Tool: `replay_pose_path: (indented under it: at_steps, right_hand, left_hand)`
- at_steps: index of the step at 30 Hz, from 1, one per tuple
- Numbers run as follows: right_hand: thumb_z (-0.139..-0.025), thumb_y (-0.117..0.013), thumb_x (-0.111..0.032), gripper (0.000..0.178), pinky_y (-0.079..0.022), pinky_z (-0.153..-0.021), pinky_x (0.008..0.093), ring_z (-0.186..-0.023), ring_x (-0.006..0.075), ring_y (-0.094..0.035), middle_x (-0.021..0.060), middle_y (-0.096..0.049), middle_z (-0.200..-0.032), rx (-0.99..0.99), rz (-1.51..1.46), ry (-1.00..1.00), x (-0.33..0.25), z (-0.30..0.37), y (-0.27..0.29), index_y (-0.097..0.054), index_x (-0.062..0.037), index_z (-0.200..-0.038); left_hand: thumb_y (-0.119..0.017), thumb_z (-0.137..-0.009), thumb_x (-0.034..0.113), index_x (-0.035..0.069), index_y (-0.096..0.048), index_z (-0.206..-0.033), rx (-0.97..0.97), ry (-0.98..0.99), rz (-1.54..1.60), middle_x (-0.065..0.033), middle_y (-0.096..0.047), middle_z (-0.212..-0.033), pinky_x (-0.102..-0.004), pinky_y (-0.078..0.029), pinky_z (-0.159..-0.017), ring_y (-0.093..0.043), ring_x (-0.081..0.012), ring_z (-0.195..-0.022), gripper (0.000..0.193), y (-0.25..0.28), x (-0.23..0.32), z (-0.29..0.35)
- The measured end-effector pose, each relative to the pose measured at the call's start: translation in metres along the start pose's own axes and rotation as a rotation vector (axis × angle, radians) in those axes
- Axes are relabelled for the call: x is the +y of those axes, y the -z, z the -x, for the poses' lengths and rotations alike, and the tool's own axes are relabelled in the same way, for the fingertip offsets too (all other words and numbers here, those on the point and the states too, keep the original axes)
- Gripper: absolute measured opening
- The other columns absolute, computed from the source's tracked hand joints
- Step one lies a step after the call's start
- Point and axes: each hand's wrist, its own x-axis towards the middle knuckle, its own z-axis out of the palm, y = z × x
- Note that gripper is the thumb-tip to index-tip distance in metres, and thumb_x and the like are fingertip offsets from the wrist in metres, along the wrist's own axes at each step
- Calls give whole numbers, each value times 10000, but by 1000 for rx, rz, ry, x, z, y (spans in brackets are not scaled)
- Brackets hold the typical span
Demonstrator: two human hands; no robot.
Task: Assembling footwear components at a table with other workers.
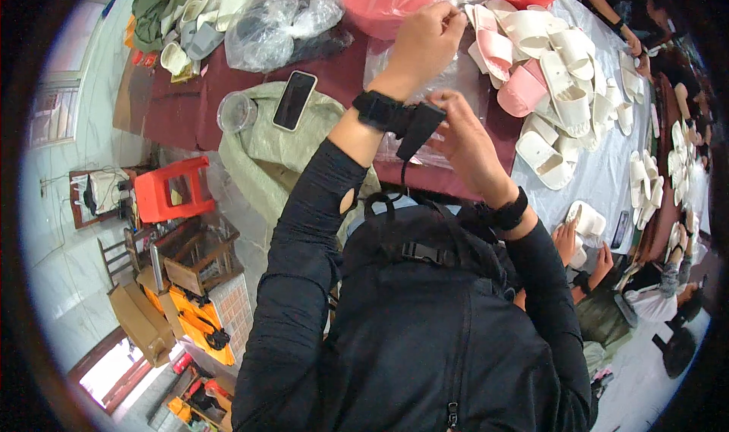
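My left hand (434, 41) is closed in a fist over the far side of the table, between a pink plastic-wrapped bundle and the slippers. Its fingertips are turned away, so what it holds, if anything, is hidden. A black strap with a small black box (420, 130) and a cord is round my left wrist. My right hand (472, 145) is nearer to me, beside that box, with its fingers apart and bent. The box covers part of the right fingertips. Beneath both hands lies a clear plastic bag (395, 60). White slippers (569, 90) and pink slippers (524, 88) are piled to the right.
A phone (295, 100) and a clear plastic cup (237, 112) rest on a pale green woven sack (258, 151). Clear bags (281, 29) lie farther back. A red stool (175, 189) and wooden chairs (197, 257) stand left. Other people's hands (585, 253) handle slippers at right.
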Motion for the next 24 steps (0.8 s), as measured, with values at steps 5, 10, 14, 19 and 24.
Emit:
replay_pose_path:
  at_steps: [5,10,14,19,24]
  right_hand:
    - [-757,-740,-181,589,-466,-793,275,-966,149,-547,136,-498,-1142,-106,449,216,8,-5,-14,-369,-32,-1189]
    - [-655,-803,-178,538,-476,-668,251,-759,88,-556,61,-573,-794,93,452,91,12,-10,-21,-466,-11,-1040]
    - [-654,-786,-164,399,-429,-578,213,-653,57,-514,13,-558,-724,181,736,333,18,-13,-4,-524,-22,-918]
    - [-635,-793,-223,403,-447,-605,236,-662,72,-524,38,-589,-724,283,731,259,23,-10,3,-553,-19,-886]
    - [-628,-781,-292,433,-460,-603,284,-643,138,-569,77,-607,-723,351,834,234,21,-12,13,-552,-4,-856]
  left_hand:
    - [-546,-844,220,2,-615,-830,77,31,-123,-158,-623,-698,-350,-462,-588,-612,-280,-625,230,-8,-12,-3]
    - [-534,-847,235,7,-617,-848,38,181,-31,-184,-626,-746,-378,-464,-616,-619,-310,-686,243,-11,-26,13]
    - [-518,-851,251,8,-600,-878,-277,105,-261,-199,-622,-780,-401,-476,-651,-623,-327,-750,258,-12,-38,35]
    - [-527,-824,232,58,-573,-935,-775,48,-766,-151,-631,-924,-441,-495,-716,-623,-326,-831,212,-5,-25,47]
    - [-532,-815,222,83,-583,-944,-915,-8,-844,-125,-631,-969,-420,-485,-768,-612,-297,-910,196,0,-23,56]
